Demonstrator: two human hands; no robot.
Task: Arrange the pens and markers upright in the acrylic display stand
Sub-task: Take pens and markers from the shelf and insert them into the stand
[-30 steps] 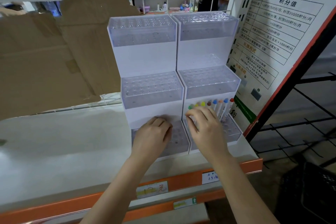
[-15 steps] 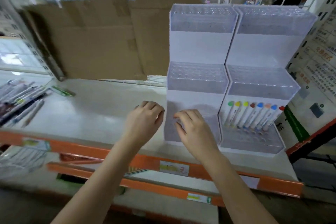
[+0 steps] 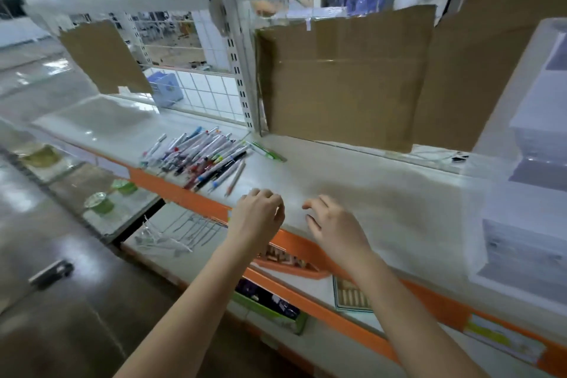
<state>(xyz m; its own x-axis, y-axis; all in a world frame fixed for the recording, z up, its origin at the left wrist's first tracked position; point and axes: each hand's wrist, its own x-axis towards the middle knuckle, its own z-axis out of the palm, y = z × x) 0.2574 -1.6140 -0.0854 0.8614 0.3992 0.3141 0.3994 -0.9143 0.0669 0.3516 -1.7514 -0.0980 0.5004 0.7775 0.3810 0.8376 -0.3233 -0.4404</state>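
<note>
Now that the view has swung left, the acrylic stand [image 3: 534, 144] sits at far right; both hands [image 3: 294, 218], loosely curled and empty, hover near one heap of pens [image 3: 199, 156], too many to count, lying on the shelf [image 3: 368, 181].

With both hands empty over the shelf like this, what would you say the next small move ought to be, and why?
Probably reach the left hand further left to grip a pen from the loose pile of pens. Both it and the right hand hold nothing, the pile lies flat on the shelf, nearest the left hand, and the acrylic stand sits at far right.
</note>
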